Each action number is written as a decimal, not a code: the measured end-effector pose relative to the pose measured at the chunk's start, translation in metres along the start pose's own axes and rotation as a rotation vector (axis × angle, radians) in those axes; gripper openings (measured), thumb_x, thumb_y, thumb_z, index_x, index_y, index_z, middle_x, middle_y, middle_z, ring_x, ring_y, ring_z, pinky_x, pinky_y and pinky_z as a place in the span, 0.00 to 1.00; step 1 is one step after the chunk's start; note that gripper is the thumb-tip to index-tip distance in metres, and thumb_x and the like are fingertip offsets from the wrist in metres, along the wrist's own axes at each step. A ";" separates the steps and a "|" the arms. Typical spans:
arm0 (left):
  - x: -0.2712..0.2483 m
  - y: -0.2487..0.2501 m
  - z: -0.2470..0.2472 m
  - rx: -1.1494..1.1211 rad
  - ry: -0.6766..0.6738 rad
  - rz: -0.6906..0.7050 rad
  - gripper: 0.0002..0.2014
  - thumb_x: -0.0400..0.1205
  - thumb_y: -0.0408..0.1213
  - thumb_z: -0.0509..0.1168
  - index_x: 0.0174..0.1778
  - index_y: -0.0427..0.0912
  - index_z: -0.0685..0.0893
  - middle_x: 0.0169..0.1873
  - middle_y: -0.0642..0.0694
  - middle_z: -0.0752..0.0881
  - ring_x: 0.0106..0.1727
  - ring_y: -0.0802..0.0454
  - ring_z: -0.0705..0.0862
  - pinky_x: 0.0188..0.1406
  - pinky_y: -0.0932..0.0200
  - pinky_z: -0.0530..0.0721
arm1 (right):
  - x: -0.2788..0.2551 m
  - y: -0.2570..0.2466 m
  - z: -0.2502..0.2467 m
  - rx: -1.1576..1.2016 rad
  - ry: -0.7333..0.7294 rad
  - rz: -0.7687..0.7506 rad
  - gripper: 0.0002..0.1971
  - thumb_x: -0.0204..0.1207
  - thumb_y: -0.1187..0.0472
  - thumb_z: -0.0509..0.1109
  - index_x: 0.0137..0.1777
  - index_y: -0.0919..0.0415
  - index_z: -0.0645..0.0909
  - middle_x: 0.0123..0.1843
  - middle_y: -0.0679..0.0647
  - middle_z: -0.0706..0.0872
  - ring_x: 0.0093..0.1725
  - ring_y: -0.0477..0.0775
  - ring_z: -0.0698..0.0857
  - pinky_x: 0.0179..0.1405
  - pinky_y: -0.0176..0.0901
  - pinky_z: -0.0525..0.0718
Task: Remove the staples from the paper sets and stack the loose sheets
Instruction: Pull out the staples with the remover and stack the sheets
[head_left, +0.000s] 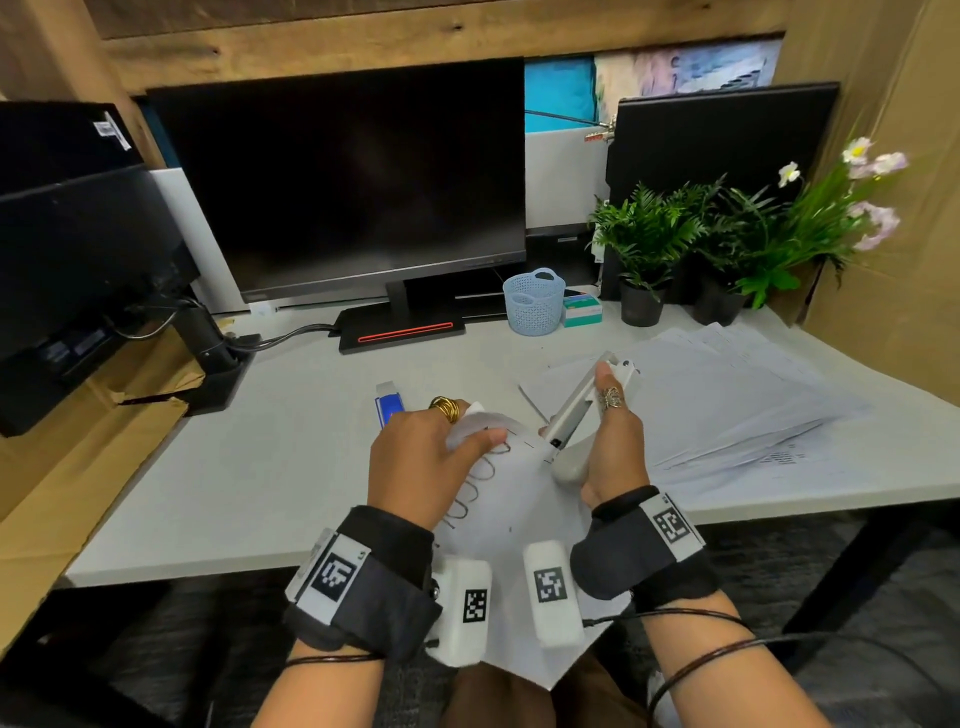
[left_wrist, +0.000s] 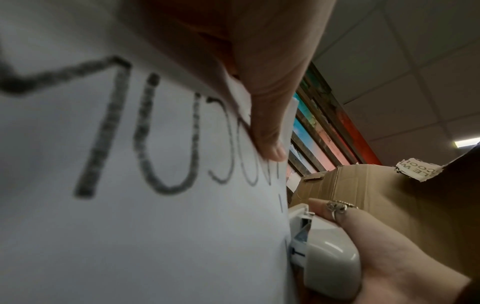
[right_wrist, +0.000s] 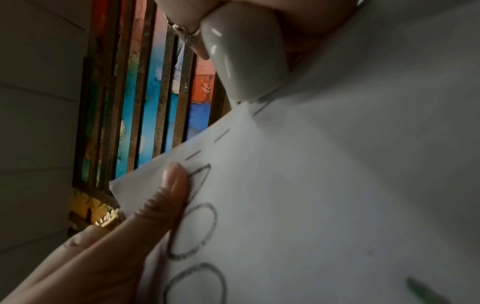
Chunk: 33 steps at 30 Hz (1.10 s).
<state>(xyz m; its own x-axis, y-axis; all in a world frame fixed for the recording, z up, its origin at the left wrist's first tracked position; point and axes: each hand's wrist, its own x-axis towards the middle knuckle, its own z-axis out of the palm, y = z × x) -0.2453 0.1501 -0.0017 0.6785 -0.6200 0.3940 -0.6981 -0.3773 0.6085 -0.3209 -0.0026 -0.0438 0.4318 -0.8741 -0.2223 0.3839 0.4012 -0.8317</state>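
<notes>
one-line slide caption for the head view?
Left hand pinches a stapled paper set while right hand works a white stapler at its edge.

Beyond my right hand (head_left: 613, 447) loose sheets (head_left: 737, 395) lie fanned across the pale counter (head_left: 270, 467). Just past my left hand (head_left: 415, 457) lies a blue eraser-like block (head_left: 389, 405); farther off stand a blue basket (head_left: 534, 301), potted plants (head_left: 644, 244) and monitor (head_left: 353, 182).

Each wrist wears a broad black fabric wrist strap (head_left: 363, 577) carrying white square-cornered tags printed with black-and-white coded markers (head_left: 335, 574), and a white rounded plastic camera pod (head_left: 551, 592) with its own marker. Thin dark cords (head_left: 691, 654) wrap both forearms. The left hand (head_left: 415, 462) bears stacked gold rings (head_left: 445, 409); the right hand (head_left: 613, 441) bears an ornate silver ring (head_left: 609, 399).
</notes>
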 end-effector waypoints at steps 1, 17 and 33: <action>-0.001 0.001 0.000 -0.001 0.002 0.006 0.23 0.73 0.54 0.71 0.24 0.38 0.77 0.25 0.47 0.81 0.30 0.48 0.78 0.31 0.55 0.74 | 0.000 0.000 0.001 -0.013 0.003 -0.001 0.26 0.72 0.39 0.69 0.62 0.58 0.80 0.55 0.59 0.87 0.55 0.62 0.86 0.57 0.57 0.84; 0.005 -0.017 -0.010 0.122 -0.011 -0.037 0.28 0.73 0.56 0.70 0.20 0.39 0.68 0.21 0.47 0.77 0.29 0.48 0.72 0.24 0.59 0.63 | 0.023 0.009 0.029 -0.266 -0.179 0.187 0.40 0.63 0.30 0.69 0.71 0.53 0.70 0.65 0.54 0.76 0.66 0.61 0.75 0.73 0.61 0.70; -0.003 -0.072 -0.025 0.280 0.010 -0.184 0.26 0.75 0.60 0.65 0.50 0.37 0.85 0.39 0.41 0.88 0.39 0.47 0.82 0.35 0.61 0.73 | 0.061 0.033 0.082 -1.552 -0.384 -0.073 0.26 0.79 0.46 0.65 0.66 0.68 0.77 0.67 0.62 0.81 0.64 0.62 0.80 0.54 0.42 0.76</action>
<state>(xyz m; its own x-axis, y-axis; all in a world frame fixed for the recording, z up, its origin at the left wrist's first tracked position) -0.1913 0.1965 -0.0292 0.8003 -0.5177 0.3026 -0.5984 -0.6573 0.4581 -0.2152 -0.0201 -0.0436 0.7128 -0.6644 -0.2247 -0.6474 -0.5000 -0.5752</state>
